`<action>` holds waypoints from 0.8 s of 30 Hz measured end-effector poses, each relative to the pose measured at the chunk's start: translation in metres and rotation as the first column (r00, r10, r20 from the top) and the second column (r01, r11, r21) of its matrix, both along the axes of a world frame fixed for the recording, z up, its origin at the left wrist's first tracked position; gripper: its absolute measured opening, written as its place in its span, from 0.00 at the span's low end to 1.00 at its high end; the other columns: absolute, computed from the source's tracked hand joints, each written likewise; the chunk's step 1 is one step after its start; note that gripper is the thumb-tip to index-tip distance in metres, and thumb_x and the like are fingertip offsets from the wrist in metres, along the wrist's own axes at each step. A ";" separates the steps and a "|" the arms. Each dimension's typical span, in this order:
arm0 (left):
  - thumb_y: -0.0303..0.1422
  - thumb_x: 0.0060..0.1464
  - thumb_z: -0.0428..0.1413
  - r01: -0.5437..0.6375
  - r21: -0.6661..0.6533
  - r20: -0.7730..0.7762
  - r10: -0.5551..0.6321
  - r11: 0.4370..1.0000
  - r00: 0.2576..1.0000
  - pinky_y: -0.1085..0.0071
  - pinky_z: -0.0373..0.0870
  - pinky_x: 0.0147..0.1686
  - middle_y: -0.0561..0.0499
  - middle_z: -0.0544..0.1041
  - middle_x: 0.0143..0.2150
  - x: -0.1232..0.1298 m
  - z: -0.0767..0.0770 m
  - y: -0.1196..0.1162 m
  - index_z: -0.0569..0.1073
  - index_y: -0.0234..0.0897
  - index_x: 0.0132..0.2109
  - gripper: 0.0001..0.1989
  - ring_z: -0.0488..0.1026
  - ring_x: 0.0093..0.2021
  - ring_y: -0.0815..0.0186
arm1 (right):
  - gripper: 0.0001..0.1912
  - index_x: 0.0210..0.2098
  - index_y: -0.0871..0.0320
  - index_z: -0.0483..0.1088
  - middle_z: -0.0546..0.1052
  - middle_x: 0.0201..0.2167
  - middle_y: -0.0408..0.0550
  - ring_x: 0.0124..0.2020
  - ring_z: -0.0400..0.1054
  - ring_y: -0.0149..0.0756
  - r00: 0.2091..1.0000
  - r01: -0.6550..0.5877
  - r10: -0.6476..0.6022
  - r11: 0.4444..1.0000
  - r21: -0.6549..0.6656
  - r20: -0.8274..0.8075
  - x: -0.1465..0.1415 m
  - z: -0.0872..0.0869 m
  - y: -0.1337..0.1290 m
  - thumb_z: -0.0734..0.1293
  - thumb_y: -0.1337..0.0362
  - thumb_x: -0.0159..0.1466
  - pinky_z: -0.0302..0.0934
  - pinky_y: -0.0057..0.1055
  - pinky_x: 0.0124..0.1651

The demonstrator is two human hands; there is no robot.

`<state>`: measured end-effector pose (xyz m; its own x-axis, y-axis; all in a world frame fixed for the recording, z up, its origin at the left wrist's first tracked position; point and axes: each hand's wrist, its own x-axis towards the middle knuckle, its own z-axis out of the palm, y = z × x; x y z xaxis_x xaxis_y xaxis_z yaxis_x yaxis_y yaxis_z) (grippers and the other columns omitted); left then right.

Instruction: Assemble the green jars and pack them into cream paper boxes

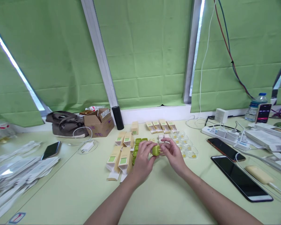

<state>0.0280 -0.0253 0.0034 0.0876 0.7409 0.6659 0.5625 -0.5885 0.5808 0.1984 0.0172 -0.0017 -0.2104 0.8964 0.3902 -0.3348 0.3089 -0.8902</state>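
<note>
Between the fingers of my left hand (pixel 144 159) is a small olive-green container (pixel 156 150), held above the table. My right hand (pixel 174 155) meets it from the right, thumb and fingers pinched at its side; a small pale piece shows there, too small to name. Behind and left of my hands stand several matching green containers (pixel 138 141), partly hidden by my left hand. Open cream cartons with green labels (pixel 113 159) lie to their left. Clear round cups with yellow centres (pixel 192 153) are grouped just right of my right hand.
More cream cartons (pixel 164 126) stand at the back. A phone (pixel 241 178), a power strip (pixel 224 136) and cables lie on the right. White packets (pixel 21 175), another phone (pixel 51 150), a grey bag (pixel 66 125) and a cardboard box (pixel 99 123) are on the left.
</note>
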 end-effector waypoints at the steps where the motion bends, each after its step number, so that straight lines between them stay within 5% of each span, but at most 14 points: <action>1: 0.25 0.56 0.65 -0.013 -0.037 0.111 0.017 0.999 0.994 0.50 0.65 0.64 0.45 0.75 0.57 0.000 -0.001 0.002 0.78 0.47 0.57 0.22 0.67 0.62 0.50 | 0.25 0.49 0.53 0.69 0.80 0.36 0.48 0.34 0.77 0.39 1.000 0.001 -0.001 1.000 0.001 -0.004 0.003 0.002 0.001 0.73 0.43 0.64 0.74 0.38 0.41; 6: 0.29 0.45 0.73 0.136 -0.267 0.616 0.061 0.954 0.785 0.60 0.72 0.55 0.44 0.78 0.54 -0.001 -0.002 0.013 0.79 0.42 0.52 0.25 0.76 0.52 0.55 | 0.20 0.42 0.56 0.75 0.82 0.33 0.51 0.31 0.75 0.39 0.975 0.217 -0.219 0.974 0.067 0.031 0.022 0.013 0.019 0.72 0.46 0.64 0.72 0.37 0.35; 12: 0.32 0.43 0.75 0.300 -0.274 0.794 0.039 0.914 0.607 0.64 0.75 0.50 0.41 0.81 0.53 -0.003 0.004 0.015 0.76 0.36 0.52 0.29 0.80 0.48 0.60 | 0.14 0.37 0.58 0.80 0.81 0.30 0.51 0.30 0.72 0.40 0.779 0.491 -0.552 0.832 0.257 0.297 0.063 0.034 0.038 0.68 0.54 0.64 0.64 0.33 0.32; 14: 0.33 0.44 0.75 0.311 -0.283 0.809 0.051 0.907 0.585 0.64 0.75 0.51 0.41 0.81 0.55 -0.004 0.005 0.014 0.76 0.36 0.53 0.30 0.80 0.48 0.60 | 0.11 0.36 0.55 0.81 0.82 0.30 0.50 0.30 0.73 0.41 0.622 0.415 -0.563 0.826 0.381 0.544 0.077 0.042 0.035 0.67 0.58 0.64 0.63 0.34 0.33; 17: 0.33 0.44 0.75 0.310 -0.281 0.823 0.062 0.908 0.564 0.64 0.75 0.52 0.40 0.81 0.55 -0.004 0.005 0.014 0.76 0.35 0.53 0.30 0.80 0.49 0.59 | 0.10 0.40 0.49 0.83 0.84 0.32 0.51 0.35 0.77 0.48 0.182 0.266 -0.548 0.827 0.496 0.816 0.092 0.044 0.026 0.69 0.63 0.63 0.59 0.35 0.35; 19: 0.33 0.44 0.75 0.311 -0.270 0.831 0.058 0.911 0.553 0.64 0.75 0.52 0.40 0.81 0.55 -0.003 0.004 0.014 0.76 0.35 0.52 0.29 0.80 0.49 0.60 | 0.12 0.44 0.49 0.84 0.85 0.36 0.55 0.38 0.79 0.52 -0.023 0.177 -0.498 0.852 0.493 0.867 0.096 0.039 0.021 0.69 0.65 0.63 0.58 0.36 0.36; 21: 0.33 0.44 0.75 0.317 -0.267 0.833 0.053 0.910 0.551 0.64 0.75 0.52 0.39 0.81 0.55 -0.002 0.003 0.015 0.76 0.35 0.52 0.29 0.80 0.49 0.60 | 0.13 0.44 0.51 0.83 0.85 0.38 0.58 0.39 0.80 0.54 -0.136 0.116 -0.447 0.879 0.463 0.884 0.097 0.032 0.018 0.69 0.68 0.63 0.58 0.35 0.36; 24: 0.34 0.44 0.76 0.325 -0.272 0.832 0.052 0.906 0.552 0.64 0.75 0.52 0.39 0.81 0.55 -0.001 0.003 0.015 0.76 0.35 0.52 0.29 0.81 0.49 0.60 | 0.13 0.37 0.55 0.82 0.84 0.35 0.59 0.37 0.80 0.52 -0.199 0.062 -0.404 0.904 0.423 0.893 0.095 0.025 0.019 0.66 0.73 0.62 0.56 0.33 0.35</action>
<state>0.0274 -0.0104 0.0062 -0.2226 0.9557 0.1927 -0.3266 -0.2594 0.9089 0.2936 0.0364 0.0237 -0.2845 0.9497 0.1308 0.9563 0.2907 -0.0305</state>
